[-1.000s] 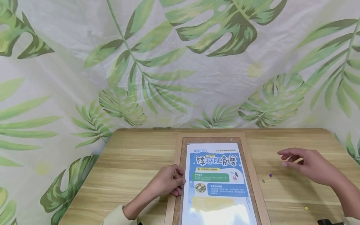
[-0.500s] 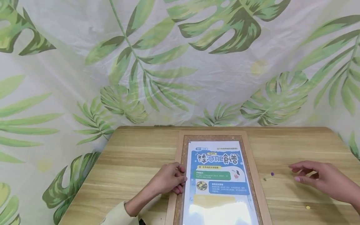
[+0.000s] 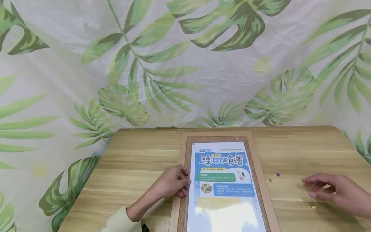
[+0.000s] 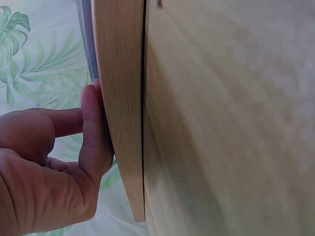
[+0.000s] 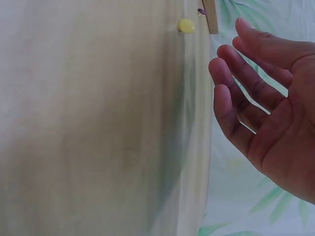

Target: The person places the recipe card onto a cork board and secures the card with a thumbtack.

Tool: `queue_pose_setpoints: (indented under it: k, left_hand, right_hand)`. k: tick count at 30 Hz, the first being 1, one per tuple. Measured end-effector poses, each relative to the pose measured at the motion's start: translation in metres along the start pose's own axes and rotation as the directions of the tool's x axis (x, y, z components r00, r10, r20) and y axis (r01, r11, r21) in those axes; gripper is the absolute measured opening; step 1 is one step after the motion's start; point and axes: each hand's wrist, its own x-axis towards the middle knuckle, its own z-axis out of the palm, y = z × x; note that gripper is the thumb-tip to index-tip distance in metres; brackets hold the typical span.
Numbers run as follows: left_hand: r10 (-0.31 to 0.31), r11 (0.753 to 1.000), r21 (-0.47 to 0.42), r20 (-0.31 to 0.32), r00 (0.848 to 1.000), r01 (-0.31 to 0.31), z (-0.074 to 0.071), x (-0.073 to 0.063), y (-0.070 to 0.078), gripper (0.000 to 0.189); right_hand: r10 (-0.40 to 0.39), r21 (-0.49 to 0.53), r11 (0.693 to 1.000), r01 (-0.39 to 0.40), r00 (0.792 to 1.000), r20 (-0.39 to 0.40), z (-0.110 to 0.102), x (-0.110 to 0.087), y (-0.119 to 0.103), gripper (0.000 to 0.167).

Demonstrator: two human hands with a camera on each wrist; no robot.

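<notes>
In the head view, a corkboard (image 3: 259, 170) in a wooden frame lies on the table with a glossy printed poster (image 3: 249, 174) on it. My left hand (image 3: 173, 182) rests on the board's left edge, fingers bent and fingertips at the poster's side; the left wrist view shows them against the wooden frame (image 4: 120, 98). On the right, my right hand (image 3: 337, 192) hovers over the table, fingers loosely curved and holding nothing. Near it lie a yellow thumbtack (image 3: 314, 207), a purple thumbtack (image 3: 278, 174) and a small greenish piece (image 3: 271, 180).
The wooden table (image 3: 139, 151) reaches back to a hanging cloth (image 3: 174, 80) printed with green leaves. A small dark dot (image 3: 193, 144) sits at the poster's upper left corner. Bright glare covers the poster's lower part.
My right hand has moved right and toward the near side of the table, away from the purple thumbtack. The left hand stays at the board's edge. The head view has shifted slightly.
</notes>
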Motion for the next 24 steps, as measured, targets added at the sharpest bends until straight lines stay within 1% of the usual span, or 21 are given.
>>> queue_pose_setpoints:
  k: [4, 9, 14, 17, 20, 24]
  left_hand:
    - [-0.002, 1.0, 0.0, 0.002, 1.0, 0.002, 0.0, 0.001, 0.0, 0.025]
    - [-0.003, 1.0, 0.013, -0.005, 1.0, 0.003, 0.0, 0.0, -0.001, 0.024]
    - [-0.005, 1.0, 0.019, -0.007, 1.0, 0.006, 0.0, 0.0, 0.001, 0.023]
    - [-0.01, 1.0, 0.023, -0.009, 1.0, 0.01, 0.0, 0.0, 0.001, 0.023]
    - [-0.008, 1.0, 0.027, -0.01, 1.0, 0.009, 0.0, 0.0, 0.001, 0.022]
    - [-0.001, 1.0, 0.027, -0.01, 1.0, 0.001, -0.001, -0.002, 0.002, 0.022]
  right_hand:
    - [-0.03, 0.036, 0.999, 0.029, 0.999, 0.014, 0.003, -0.009, 0.004, 0.037]
    - [-0.031, 0.068, 0.997, 0.027, 0.998, 0.053, 0.006, -0.017, 0.005, 0.038]
    - [-0.044, 0.075, 0.996, 0.039, 0.997, 0.066, 0.006, -0.022, 0.002, 0.038]
    - [-0.064, 0.078, 0.995, 0.06, 0.997, 0.047, 0.009, -0.023, 0.0, 0.039]
    - [-0.068, 0.07, 0.995, 0.065, 0.997, 0.037, 0.012, -0.026, -0.001, 0.038]
    - [-0.019, 0.04, 0.999, 0.017, 0.999, 0.041, 0.014, -0.028, -0.004, 0.032]
